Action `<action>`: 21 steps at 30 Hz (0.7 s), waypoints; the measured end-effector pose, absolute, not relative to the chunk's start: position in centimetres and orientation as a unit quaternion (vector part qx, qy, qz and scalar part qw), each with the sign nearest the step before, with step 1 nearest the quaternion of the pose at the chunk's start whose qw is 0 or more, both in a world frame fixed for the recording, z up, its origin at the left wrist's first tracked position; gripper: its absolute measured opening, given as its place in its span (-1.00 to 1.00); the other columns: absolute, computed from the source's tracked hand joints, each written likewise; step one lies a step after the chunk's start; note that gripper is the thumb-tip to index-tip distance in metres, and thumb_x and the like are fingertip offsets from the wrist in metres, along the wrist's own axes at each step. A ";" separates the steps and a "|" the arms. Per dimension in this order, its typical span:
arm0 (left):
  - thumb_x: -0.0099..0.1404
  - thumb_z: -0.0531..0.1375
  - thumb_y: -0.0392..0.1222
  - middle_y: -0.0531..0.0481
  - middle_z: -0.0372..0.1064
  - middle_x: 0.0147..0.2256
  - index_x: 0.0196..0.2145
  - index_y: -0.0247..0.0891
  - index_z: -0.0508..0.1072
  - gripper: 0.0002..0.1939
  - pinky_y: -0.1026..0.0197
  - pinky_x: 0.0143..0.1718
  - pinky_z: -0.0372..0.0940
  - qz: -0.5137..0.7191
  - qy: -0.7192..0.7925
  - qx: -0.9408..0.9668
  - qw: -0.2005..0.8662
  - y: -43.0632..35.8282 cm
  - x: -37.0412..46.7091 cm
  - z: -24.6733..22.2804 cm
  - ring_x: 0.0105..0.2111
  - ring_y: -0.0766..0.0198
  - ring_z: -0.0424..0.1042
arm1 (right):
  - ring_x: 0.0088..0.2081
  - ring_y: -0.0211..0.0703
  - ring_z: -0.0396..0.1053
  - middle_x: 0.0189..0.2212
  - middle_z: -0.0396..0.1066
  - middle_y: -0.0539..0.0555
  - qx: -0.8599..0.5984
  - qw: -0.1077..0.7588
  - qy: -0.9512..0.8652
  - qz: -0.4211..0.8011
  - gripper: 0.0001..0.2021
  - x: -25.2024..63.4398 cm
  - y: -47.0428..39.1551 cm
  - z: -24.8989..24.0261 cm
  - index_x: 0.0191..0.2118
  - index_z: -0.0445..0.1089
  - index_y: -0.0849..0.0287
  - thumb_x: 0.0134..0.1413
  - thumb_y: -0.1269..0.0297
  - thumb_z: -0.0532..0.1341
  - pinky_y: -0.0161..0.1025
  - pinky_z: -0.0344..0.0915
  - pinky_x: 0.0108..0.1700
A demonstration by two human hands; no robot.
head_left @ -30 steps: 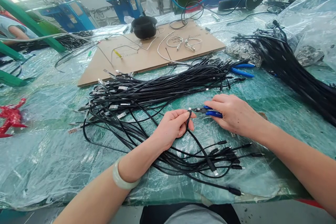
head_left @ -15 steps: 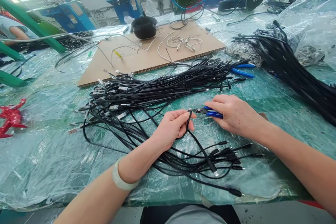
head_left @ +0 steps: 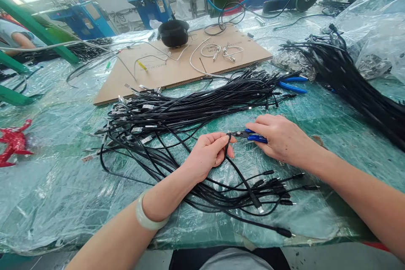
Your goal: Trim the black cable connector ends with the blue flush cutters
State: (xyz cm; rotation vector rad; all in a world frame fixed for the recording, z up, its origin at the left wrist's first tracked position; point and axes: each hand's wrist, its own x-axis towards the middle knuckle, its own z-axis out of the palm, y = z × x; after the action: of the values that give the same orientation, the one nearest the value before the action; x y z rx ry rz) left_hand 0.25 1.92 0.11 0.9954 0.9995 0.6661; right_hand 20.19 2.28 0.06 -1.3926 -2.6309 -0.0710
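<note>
My left hand point(head_left: 211, 152) pinches a black cable point(head_left: 238, 169) close to its plug end, thumb on top. In my right hand point(head_left: 278, 137) are small blue-handled wire cutters point(head_left: 257, 138), their dark jaws pointing left at the cable end by my left fingertips. Whether the jaws touch the plug is too small to tell. Beneath and around my left hand lies a loose group of black cables point(head_left: 202, 196) with plugs toward the right. Behind it stretches a thick bundle of black cables point(head_left: 196, 97), with silvery connectors at its left end.
A second pair of blue-handled pliers point(head_left: 292, 85) lies at the bundle's right end. Cardboard point(head_left: 177, 65) carries a black bowl-shaped object point(head_left: 173, 33) and light cables. More black cables point(head_left: 351, 78) lie at the right, a red figure point(head_left: 14, 143) at the left. Plastic film covers the table.
My right hand and the wire cutters have shifted slightly left, bringing the jaws closer to the cable end. My left hand stays in place.
</note>
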 end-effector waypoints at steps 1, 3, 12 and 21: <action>0.27 0.05 -0.21 0.04 0.30 -0.60 -0.36 -0.40 0.40 -0.79 0.37 -0.72 -0.27 0.300 0.451 0.449 0.711 1.9 0.3 0.1 -0.78 0.56 -0.08 | -0.32 -0.07 0.31 -0.38 0.35 0.11 -0.467 0.081 -0.880 -0.023 -0.76 20.2 2.3 0.1 -0.16 0.41 0.26 -0.02 0.46 0.18 -0.22 0.10 -0.33; 0.28 0.04 -0.21 0.04 0.30 -0.60 -0.36 -0.41 0.40 -0.79 0.38 -0.73 -0.27 0.298 0.451 0.450 0.710 1.9 0.2 0.2 -0.78 0.56 -0.08 | -0.32 -0.06 0.31 -0.38 0.35 0.11 -0.469 0.078 -0.880 -0.021 -0.76 20.1 2.3 0.1 -0.15 0.41 0.26 -0.01 0.46 0.19 -0.21 0.11 -0.32; 0.27 0.04 -0.22 0.03 0.30 -0.60 -0.36 -0.41 0.39 -0.80 0.38 -0.73 -0.27 0.298 0.449 0.451 0.711 1.9 0.2 0.1 -0.78 0.57 -0.09 | -0.38 -0.08 0.30 -0.42 0.33 0.09 -0.470 0.064 -0.880 -0.016 -0.77 20.1 2.3 0.1 -0.16 0.42 0.27 0.00 0.45 0.18 -0.22 0.10 -0.37; 0.27 0.04 -0.23 0.03 0.30 -0.60 -0.38 -0.40 0.39 -0.80 0.37 -0.73 -0.27 0.296 0.451 0.450 0.712 1.8 0.2 0.2 -0.78 0.57 -0.09 | -0.39 -0.08 0.30 -0.41 0.34 0.10 -0.467 0.084 -0.880 0.002 -0.78 20.4 2.3 0.0 -0.15 0.41 0.27 0.07 0.40 0.13 -0.22 0.13 -0.37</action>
State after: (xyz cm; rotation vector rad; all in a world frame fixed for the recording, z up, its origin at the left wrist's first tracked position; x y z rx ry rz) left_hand 0.21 1.83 0.17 0.9979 0.9996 0.6573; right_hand 20.35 2.34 0.00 -1.3937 -2.6266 0.0064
